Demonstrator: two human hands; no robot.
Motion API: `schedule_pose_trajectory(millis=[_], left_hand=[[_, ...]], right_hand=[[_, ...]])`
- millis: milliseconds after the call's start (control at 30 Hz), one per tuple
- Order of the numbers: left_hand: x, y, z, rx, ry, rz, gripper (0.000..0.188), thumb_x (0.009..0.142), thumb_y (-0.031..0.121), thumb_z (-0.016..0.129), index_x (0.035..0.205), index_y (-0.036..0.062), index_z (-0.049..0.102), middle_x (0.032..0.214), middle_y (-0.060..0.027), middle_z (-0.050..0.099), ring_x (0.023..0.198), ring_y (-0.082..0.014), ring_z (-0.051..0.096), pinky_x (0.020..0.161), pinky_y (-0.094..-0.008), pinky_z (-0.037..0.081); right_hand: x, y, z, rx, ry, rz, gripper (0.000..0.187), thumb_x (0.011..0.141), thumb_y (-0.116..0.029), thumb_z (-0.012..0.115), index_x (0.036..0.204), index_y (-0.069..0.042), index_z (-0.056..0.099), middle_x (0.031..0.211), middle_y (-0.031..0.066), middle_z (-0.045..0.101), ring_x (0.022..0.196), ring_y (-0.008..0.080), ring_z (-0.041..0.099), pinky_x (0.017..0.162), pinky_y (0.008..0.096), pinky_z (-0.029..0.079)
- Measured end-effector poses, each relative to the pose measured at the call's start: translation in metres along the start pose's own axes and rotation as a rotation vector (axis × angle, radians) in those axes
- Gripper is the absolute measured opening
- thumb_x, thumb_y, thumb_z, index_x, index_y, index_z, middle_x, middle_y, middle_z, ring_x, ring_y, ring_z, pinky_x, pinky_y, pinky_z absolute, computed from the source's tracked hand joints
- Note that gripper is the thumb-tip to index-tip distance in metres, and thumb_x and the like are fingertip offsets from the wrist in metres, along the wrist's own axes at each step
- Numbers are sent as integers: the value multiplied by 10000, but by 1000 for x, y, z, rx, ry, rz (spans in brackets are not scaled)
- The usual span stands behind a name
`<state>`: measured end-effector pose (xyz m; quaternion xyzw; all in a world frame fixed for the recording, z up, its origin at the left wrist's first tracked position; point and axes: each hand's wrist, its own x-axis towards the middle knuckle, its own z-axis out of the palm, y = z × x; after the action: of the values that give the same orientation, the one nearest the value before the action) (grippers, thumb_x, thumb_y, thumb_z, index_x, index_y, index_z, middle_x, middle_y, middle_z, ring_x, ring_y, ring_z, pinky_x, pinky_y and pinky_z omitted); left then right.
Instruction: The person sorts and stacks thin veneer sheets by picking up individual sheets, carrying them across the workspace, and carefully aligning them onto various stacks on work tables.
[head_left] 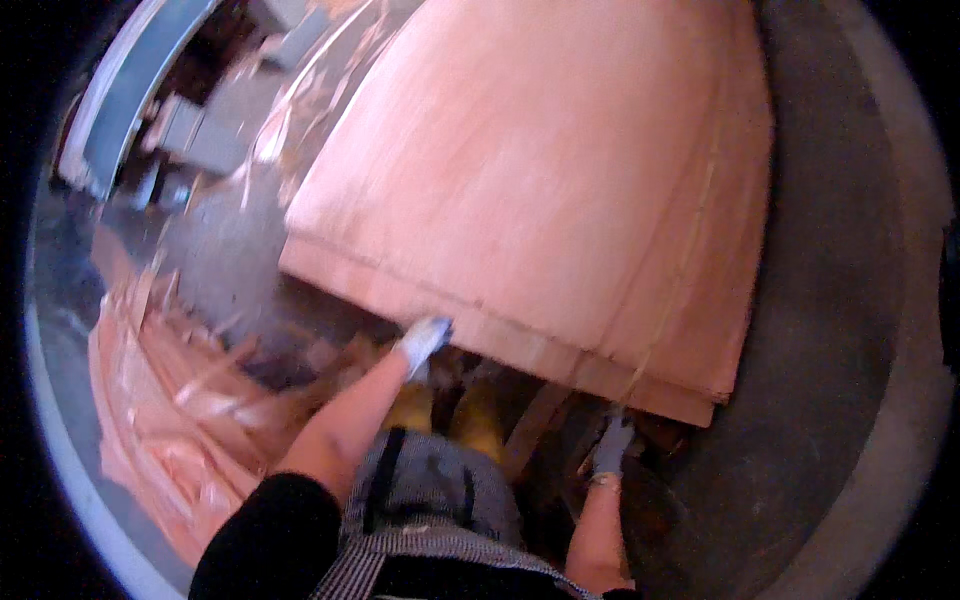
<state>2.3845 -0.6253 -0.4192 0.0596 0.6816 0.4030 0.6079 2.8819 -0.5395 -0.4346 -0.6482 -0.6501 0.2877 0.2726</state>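
Large, thin, pinkish wood veneer sheets [510, 180] lie in a stack in front of me, their edges slightly out of line. My left hand [428, 338], in a white glove with blue on the fingers, is closed at the stack's near edge, left of its middle. My right hand [612, 447], in a greyish glove, is just below the near edge toward the right corner. A narrow pale strip [690, 255] runs along the right side of the top sheet down to that hand. The right fingers look closed, but blur and shadow hide their grip.
Torn veneer scraps [170, 400] are heaped on the floor at my left. More long scraps [300, 100] lie beyond, beside grey blocks [205, 135] and a blue-grey beam [130, 90]. Dark floor [835, 250] runs along the stack's right side. My yellow boots [478, 420] stand close to the near edge.
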Motion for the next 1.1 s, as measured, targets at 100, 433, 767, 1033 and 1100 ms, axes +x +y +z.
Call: schedule_pose_trajectory(millis=[100, 433, 767, 1033, 1100], left_hand=[[38, -3, 0, -383, -6, -215, 418, 890, 317, 559, 1227, 76, 504, 1167, -136, 585, 959, -271, 595, 824, -378, 479], [81, -15, 14, -1106, 133, -204, 533, 899, 373, 511, 1308, 52, 395, 1369, -148, 424, 1274, -308, 386, 1045, -468, 318], [109, -1, -1, -636, 293, -337, 554, 838, 321, 660, 1279, 76, 431, 1217, -152, 543, 1099, -310, 549, 965, -434, 430], [114, -2, 2, -676, 305, -281, 519, 877, 235, 603, 1300, 8, 407, 1273, -207, 483, 1139, -377, 512, 960, -467, 433], [114, -2, 0, -694, 298, -268, 512, 885, 228, 589, 1307, 3, 404, 1277, -214, 477, 1142, -384, 507, 970, -471, 427]], right_hand=[[6, -8, 5, -87, -32, 273, 184, 908, -223, 569, 916, -39, 569, 670, 27, 546, 494, 112, 453, 432, 249, 341], [-15, -193, -36, 256, 106, 758, 234, 893, -232, 600, 958, -12, 557, 827, 56, 577, 666, 148, 506, 583, 309, 423], [-28, -179, -30, 349, 227, 695, 202, 894, -246, 605, 921, -48, 572, 663, -30, 529, 488, 47, 406, 416, 222, 281], [-41, -188, -33, 331, 176, 693, 134, 885, -146, 595, 795, -72, 529, 613, -23, 506, 431, 50, 409, 377, 214, 256], [-43, -204, -28, 364, 236, 754, 125, 880, -133, 600, 795, -75, 529, 615, -21, 510, 438, 52, 419, 379, 214, 275]])
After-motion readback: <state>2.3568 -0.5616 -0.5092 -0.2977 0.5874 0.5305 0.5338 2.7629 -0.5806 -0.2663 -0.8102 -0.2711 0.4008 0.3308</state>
